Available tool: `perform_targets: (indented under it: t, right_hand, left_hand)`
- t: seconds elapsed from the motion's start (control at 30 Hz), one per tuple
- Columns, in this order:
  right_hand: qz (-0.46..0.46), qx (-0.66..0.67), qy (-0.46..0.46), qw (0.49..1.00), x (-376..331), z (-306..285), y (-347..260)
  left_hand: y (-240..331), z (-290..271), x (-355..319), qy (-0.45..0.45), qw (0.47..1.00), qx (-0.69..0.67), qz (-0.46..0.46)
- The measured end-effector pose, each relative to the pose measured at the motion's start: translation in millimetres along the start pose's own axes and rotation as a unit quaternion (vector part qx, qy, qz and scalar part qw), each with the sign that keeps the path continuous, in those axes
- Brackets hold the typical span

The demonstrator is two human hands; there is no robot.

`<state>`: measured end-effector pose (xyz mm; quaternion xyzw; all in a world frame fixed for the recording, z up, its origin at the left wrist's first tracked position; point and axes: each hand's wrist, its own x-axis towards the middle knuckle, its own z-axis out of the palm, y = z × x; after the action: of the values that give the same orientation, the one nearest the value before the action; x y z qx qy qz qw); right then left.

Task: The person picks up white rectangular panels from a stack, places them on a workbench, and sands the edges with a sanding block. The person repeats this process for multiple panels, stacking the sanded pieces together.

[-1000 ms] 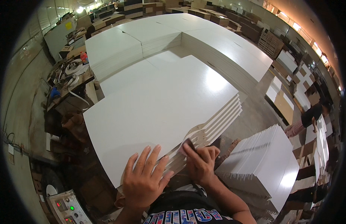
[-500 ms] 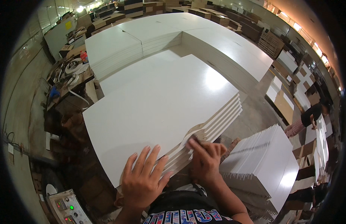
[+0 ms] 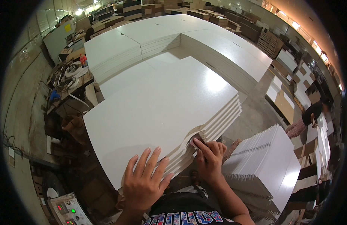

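Observation:
A stack of white panels (image 3: 154,105) lies in front of me, with its layers stepped along the near right edge. A curved notch is cut into that edge. My left hand (image 3: 142,183) rests flat on the top panel near its front edge, fingers spread. In my right hand (image 3: 211,162), a small dark brown block (image 3: 198,138) is pinched between thumb and fingers. The block sits against the panels' edge inside the notch. Its exact kind is hard to make out, since the fingers cover part of it.
Taller white panel stacks (image 3: 226,48) stand behind. Thin white panels (image 3: 263,165) are packed upright at my right. A control box (image 3: 70,210) with lit displays is at lower left, beside a cluttered bench (image 3: 78,80). Another person (image 3: 308,118) works at far right.
My right hand, blurred before, now shows clearly, with the block slightly farther up and right in the notch. My left hand stays on the panel.

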<state>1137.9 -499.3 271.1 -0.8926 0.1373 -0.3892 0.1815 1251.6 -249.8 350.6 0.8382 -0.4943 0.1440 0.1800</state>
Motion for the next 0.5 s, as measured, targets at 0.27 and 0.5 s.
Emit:
perform_targets:
  t: [0.27, 0.5]
  right_hand:
    - [-0.081, 0.065, -0.002, 0.995, 2.1, -4.7, -15.4]
    - [-0.058, 0.082, 0.072, 0.992, 1.0, 5.3, 0.5]
  left_hand:
    - [1.6, -2.5, 1.2, -0.006, 1.000, -0.004, -0.006]
    - [1.3, -1.6, 1.0, 0.002, 1.000, 0.000, -0.004]
